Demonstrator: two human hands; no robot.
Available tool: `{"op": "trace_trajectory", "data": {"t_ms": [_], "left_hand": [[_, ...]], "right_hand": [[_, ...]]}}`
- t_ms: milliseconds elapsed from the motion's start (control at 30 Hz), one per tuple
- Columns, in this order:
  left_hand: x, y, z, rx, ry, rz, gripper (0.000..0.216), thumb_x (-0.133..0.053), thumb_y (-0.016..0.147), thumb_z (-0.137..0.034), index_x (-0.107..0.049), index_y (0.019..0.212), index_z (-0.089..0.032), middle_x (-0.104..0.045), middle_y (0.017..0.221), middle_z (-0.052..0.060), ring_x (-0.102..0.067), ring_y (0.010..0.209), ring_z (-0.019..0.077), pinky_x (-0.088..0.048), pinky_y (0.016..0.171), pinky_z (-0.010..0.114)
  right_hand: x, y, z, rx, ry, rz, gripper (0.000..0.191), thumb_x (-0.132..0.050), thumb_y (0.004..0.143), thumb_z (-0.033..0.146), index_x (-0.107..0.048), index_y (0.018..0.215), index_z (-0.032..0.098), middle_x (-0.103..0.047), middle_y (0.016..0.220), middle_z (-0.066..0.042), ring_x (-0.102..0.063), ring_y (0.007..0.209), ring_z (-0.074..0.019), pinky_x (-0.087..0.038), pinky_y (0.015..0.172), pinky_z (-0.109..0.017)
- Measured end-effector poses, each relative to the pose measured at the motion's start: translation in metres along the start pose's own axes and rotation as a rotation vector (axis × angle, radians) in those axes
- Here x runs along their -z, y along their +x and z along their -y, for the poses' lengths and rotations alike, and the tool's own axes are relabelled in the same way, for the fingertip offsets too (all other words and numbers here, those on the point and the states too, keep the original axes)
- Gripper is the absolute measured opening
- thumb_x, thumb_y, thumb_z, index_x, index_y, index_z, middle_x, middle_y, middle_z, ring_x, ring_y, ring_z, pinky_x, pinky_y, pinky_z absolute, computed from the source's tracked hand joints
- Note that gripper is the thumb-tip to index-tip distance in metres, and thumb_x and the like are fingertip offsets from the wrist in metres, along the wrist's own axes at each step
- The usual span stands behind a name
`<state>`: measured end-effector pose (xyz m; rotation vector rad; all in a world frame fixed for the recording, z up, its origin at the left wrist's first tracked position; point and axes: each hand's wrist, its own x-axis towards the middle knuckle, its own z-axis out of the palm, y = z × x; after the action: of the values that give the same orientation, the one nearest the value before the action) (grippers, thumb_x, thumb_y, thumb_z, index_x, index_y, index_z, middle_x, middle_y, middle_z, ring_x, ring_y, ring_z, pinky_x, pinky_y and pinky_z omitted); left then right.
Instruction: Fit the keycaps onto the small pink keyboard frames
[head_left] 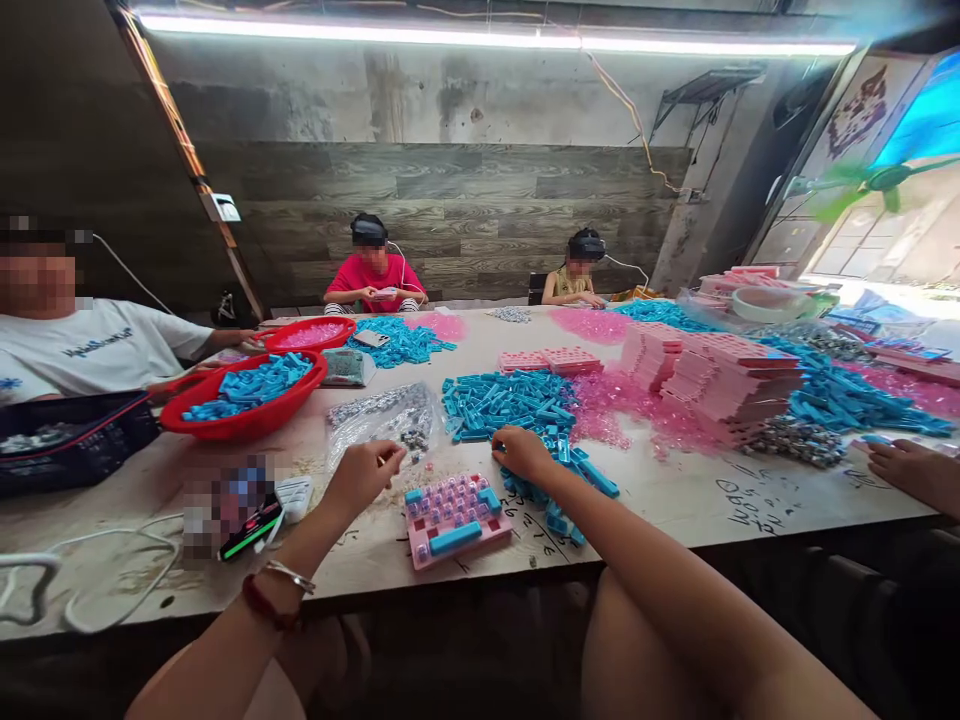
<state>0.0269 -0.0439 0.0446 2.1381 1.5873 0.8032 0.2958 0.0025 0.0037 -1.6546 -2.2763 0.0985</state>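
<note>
A pink tray (459, 545) with a grid of small pieces and a few blue bars in it lies near the table's front edge. My left hand (365, 472) hovers just left of it, fingers pinched on something too small to make out, beside a clear bag of small metal parts (390, 412). My right hand (523, 452) rests palm down, fingers curled, on a scatter of blue plastic bars (559, 490) right of the tray. A bigger heap of blue bars (506, 402) lies behind my hand.
Red bowls (241, 418) of blue bars stand at left by a person in white. Stacks of pink trays (720, 375) and pink and blue heaps fill the right. Two people sit at the far side; another hand (904, 465) rests at right. A phone (251, 528) lies front left.
</note>
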Motion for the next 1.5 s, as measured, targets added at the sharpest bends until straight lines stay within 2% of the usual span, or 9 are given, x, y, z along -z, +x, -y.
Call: {"op": "trace_trajectory", "data": {"t_ms": [100, 233, 333, 467, 633, 733, 867, 1067, 1500], "left_hand": [[-0.011, 0.016, 0.011, -0.119, 0.034, -0.059, 0.025, -0.045, 0.077, -0.024, -0.067, 0.086, -0.018, -0.068, 0.089, 0.007, -0.063, 0.082, 0.0211, -0.043, 0.08, 0.028], [-0.035, 0.032, 0.025, -0.221, -0.024, 0.061, 0.03, -0.042, 0.076, -0.017, -0.067, 0.093, -0.018, -0.062, 0.112, 0.008, -0.053, 0.108, 0.0224, -0.036, 0.096, 0.031], [-0.043, 0.033, 0.031, -0.25, -0.058, 0.144, 0.023, -0.045, 0.076, -0.018, -0.068, 0.081, -0.019, -0.065, 0.103, 0.008, -0.055, 0.1, 0.0219, -0.038, 0.092, 0.03], [-0.041, 0.031, 0.035, -0.192, 0.044, 0.149, 0.024, -0.043, 0.071, -0.01, -0.065, 0.065, -0.017, -0.065, 0.083, 0.007, -0.057, 0.082, 0.0193, -0.042, 0.081, 0.027], [-0.035, 0.028, 0.022, -0.151, -0.011, -0.051, 0.021, -0.048, 0.072, -0.015, -0.066, 0.08, -0.018, -0.064, 0.085, 0.005, -0.059, 0.08, 0.0182, -0.044, 0.079, 0.028], [-0.037, 0.018, 0.004, -0.133, -0.207, -0.038, 0.025, -0.053, 0.069, -0.018, -0.063, 0.092, -0.016, -0.063, 0.088, 0.005, -0.061, 0.074, 0.016, -0.048, 0.074, 0.027], [-0.052, 0.002, -0.018, -0.153, -0.334, 0.11, 0.019, -0.055, 0.068, -0.019, -0.064, 0.085, -0.015, -0.064, 0.086, 0.005, -0.062, 0.076, 0.0158, -0.049, 0.072, 0.025], [-0.068, -0.003, -0.033, -0.149, -0.218, 0.159, 0.022, -0.054, 0.069, -0.02, -0.068, 0.086, -0.015, -0.068, 0.083, 0.006, -0.061, 0.078, 0.0176, -0.047, 0.073, 0.027], [-0.069, 0.009, -0.021, 0.046, -0.281, 0.424, 0.029, -0.058, 0.059, -0.029, -0.065, 0.081, -0.011, -0.066, 0.069, 0.004, -0.06, 0.063, 0.0174, -0.044, 0.057, 0.025]], "right_hand": [[0.004, 0.0, 0.005, 0.039, 0.044, -0.049, 0.015, -0.055, 0.077, 0.015, -0.062, 0.09, 0.017, -0.064, 0.095, -0.006, -0.057, 0.093, -0.0181, -0.041, 0.081, -0.028], [0.009, -0.003, 0.015, 0.118, 0.239, -0.091, 0.026, -0.054, 0.078, 0.016, -0.056, 0.104, 0.016, -0.063, 0.095, -0.006, -0.06, 0.083, -0.0132, -0.045, 0.073, -0.022], [0.011, -0.007, 0.021, 0.155, 0.467, -0.01, 0.028, -0.055, 0.073, 0.011, -0.059, 0.101, 0.015, -0.064, 0.09, -0.006, -0.062, 0.073, -0.0127, -0.048, 0.065, -0.022], [0.01, -0.012, 0.024, 0.166, 0.546, 0.123, 0.024, -0.055, 0.066, 0.006, -0.064, 0.088, 0.015, -0.066, 0.084, -0.005, -0.064, 0.074, -0.015, -0.05, 0.066, -0.024], [0.005, -0.017, 0.032, 0.068, 0.711, 0.22, 0.02, -0.058, 0.064, 0.009, -0.064, 0.083, 0.013, -0.066, 0.076, -0.004, -0.064, 0.067, -0.0151, -0.051, 0.059, -0.024], [0.004, -0.021, 0.039, 0.051, 0.795, 0.29, 0.019, -0.06, 0.063, 0.011, -0.063, 0.082, 0.013, -0.065, 0.077, -0.003, -0.063, 0.063, -0.0134, -0.049, 0.054, -0.022], [0.01, -0.024, 0.04, 0.086, 0.744, 0.211, 0.018, -0.061, 0.062, 0.012, -0.065, 0.08, 0.013, -0.066, 0.077, -0.004, -0.062, 0.069, -0.0141, -0.046, 0.058, -0.021], [0.021, -0.023, 0.025, -0.001, 0.711, 0.108, 0.018, -0.061, 0.063, 0.017, -0.066, 0.081, 0.014, -0.066, 0.076, -0.003, -0.059, 0.066, -0.013, -0.044, 0.056, -0.021], [0.019, -0.021, 0.018, -0.066, 0.701, 0.126, 0.019, -0.064, 0.06, 0.011, -0.067, 0.079, 0.013, -0.065, 0.067, -0.001, -0.059, 0.06, -0.0118, -0.042, 0.051, -0.019]]}}
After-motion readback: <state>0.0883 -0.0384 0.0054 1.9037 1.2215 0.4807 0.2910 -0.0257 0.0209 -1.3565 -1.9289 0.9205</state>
